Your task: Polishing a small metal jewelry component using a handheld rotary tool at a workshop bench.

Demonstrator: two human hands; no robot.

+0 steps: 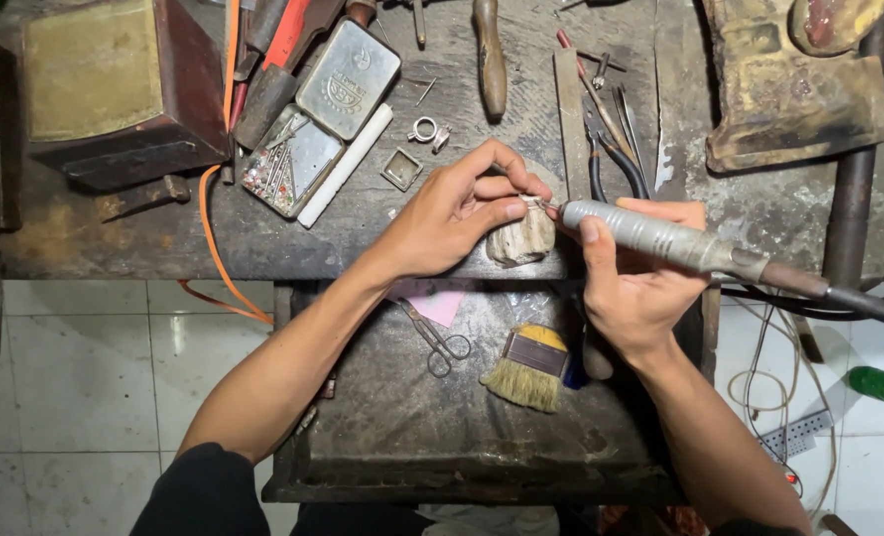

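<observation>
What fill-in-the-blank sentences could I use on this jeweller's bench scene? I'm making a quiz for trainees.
1. The right hand holds a grey rotary ____.
2. The left hand pinches a small piece against the worn ____ peg.
3. In the tray below lie a brush and a pair of ____.

Missing words: handpiece; wooden; scissors

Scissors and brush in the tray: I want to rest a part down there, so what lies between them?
In the head view, nothing lies between the scissors and the flat brush: only bare, grimy floor of the metal tray.
</observation>
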